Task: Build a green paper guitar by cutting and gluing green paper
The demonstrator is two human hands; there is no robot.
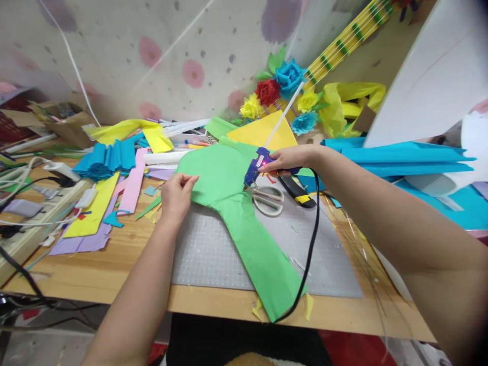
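A large green paper cut-out (236,203) lies across a grey cutting mat (206,254), its long stem reaching the table's near edge. My left hand (177,195) pinches the cut-out's left edge with closed fingers. My right hand (287,158) grips a blue glue gun (256,165) whose nozzle points down at the green paper's right edge. A white glue stick (284,113) sticks up out of the gun's back, and its black cord (310,244) runs down over the mat and off the table.
Scissors (269,199) and a black-yellow utility knife (297,190) lie just right of the gun. Blue, yellow, pink and purple paper scraps (107,178) crowd the left; paper flowers (280,91) and blue sheets (400,155) fill the back right. A power strip (63,170) with cables sits far left.
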